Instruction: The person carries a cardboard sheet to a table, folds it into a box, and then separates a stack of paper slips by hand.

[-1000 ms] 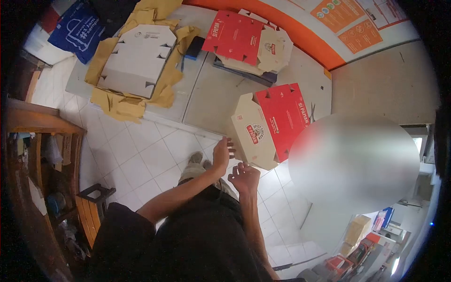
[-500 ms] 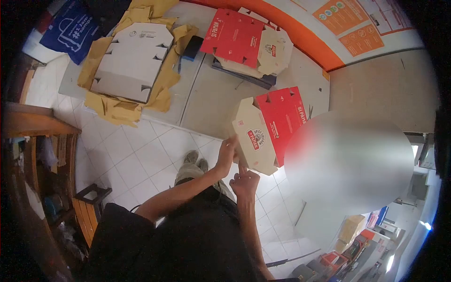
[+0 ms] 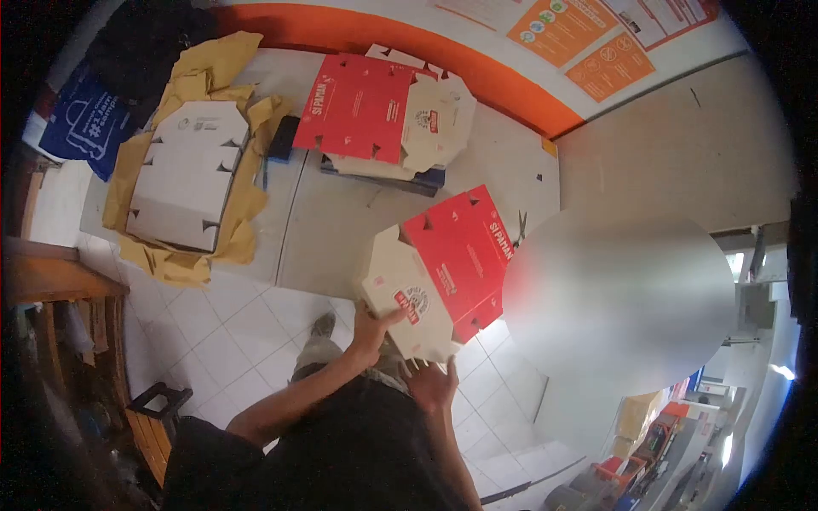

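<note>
A flat, unfolded box sheet with a red half and a cream half (image 3: 467,260) lies over the table's front edge. My left hand (image 3: 371,334) grips its cream part at the near left corner, thumb on top and the other fingers beneath. At the sheet's near edge is my right hand (image 3: 433,383), its fingers up against the cardboard with the tips partly hidden. Behind, more red and cream sheets (image 3: 362,106) rest in a pile on a dark flat object. White sheets (image 3: 187,175) lie stacked on torn brown paper at the left.
Scissors (image 3: 521,228) lie on the table (image 3: 328,255) right of the sheet. A dark blue object (image 3: 284,139) sits between the stacks. A blue bag (image 3: 85,123) hangs at the far left, above a wooden shelf (image 3: 64,289). A large blur hides the area at right.
The view has shifted, so the table appears lower and further left. My left hand's thumb now lies over the cream panel. My right hand has gone from bunched to more spread fingers at the edge.
</note>
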`<move>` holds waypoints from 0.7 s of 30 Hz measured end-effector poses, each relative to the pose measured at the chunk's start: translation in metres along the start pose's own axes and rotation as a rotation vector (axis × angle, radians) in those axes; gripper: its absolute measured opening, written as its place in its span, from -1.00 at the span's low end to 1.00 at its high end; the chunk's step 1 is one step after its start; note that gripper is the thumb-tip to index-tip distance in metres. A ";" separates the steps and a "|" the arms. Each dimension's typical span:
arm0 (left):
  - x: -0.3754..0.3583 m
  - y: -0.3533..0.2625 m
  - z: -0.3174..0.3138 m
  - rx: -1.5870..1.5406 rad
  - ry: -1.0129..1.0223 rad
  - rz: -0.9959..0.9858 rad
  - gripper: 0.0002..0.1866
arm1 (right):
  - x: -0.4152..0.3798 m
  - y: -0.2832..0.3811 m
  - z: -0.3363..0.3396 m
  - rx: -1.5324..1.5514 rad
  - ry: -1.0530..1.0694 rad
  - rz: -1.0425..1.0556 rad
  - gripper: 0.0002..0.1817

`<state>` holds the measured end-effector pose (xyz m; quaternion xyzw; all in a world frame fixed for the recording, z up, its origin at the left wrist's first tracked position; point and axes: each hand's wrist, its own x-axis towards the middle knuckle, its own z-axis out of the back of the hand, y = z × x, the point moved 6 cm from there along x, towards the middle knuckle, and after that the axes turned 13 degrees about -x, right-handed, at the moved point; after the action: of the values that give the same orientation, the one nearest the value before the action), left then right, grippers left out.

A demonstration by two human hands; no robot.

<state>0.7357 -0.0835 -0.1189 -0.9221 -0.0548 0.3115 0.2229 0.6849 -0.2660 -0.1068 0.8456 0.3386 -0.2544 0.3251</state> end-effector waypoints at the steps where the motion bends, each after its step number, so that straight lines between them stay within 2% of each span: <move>1: -0.001 -0.001 0.000 -0.004 -0.015 -0.015 -0.35 | -0.001 0.009 -0.002 -0.060 0.040 -0.009 -0.27; 3: -0.005 -0.004 -0.005 0.005 -0.045 0.016 -0.33 | -0.002 0.028 -0.004 -0.180 0.127 -0.034 -0.22; 6: -0.017 -0.019 -0.023 0.000 -0.067 0.068 -0.35 | 0.004 0.047 0.021 -0.423 -0.120 -0.108 -0.23; 7: -0.020 -0.023 -0.030 0.006 -0.065 0.075 -0.37 | 0.001 0.061 0.012 -0.436 -0.115 -0.057 -0.23; 10: -0.022 -0.026 -0.037 0.073 -0.078 0.008 -0.45 | 0.025 0.088 0.007 -0.339 0.018 0.054 -0.24; 11: -0.027 -0.029 -0.044 0.123 -0.055 -0.045 -0.46 | 0.026 0.090 0.003 -0.314 -0.030 0.047 -0.20; 14: -0.033 -0.035 -0.059 0.032 -0.156 0.045 -0.46 | 0.033 0.077 0.032 -0.297 -0.062 -0.015 -0.12; 16: -0.039 -0.034 -0.065 0.036 -0.211 0.050 -0.46 | 0.033 0.077 0.030 -0.196 -0.031 0.014 -0.17; 17: -0.037 -0.029 -0.052 0.053 -0.212 -0.023 -0.46 | 0.036 0.080 0.027 -0.156 -0.008 0.029 -0.18; 20: -0.042 -0.034 -0.072 0.050 -0.183 -0.016 -0.47 | 0.034 0.087 0.010 -0.127 -0.090 0.017 -0.33; 21: -0.045 -0.036 -0.071 0.077 -0.237 -0.028 -0.46 | 0.030 0.090 0.001 -0.081 -0.129 0.012 -0.38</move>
<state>0.7438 -0.0889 -0.0280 -0.8687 -0.0816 0.4171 0.2543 0.7704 -0.3051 -0.0933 0.8156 0.3217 -0.2924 0.3817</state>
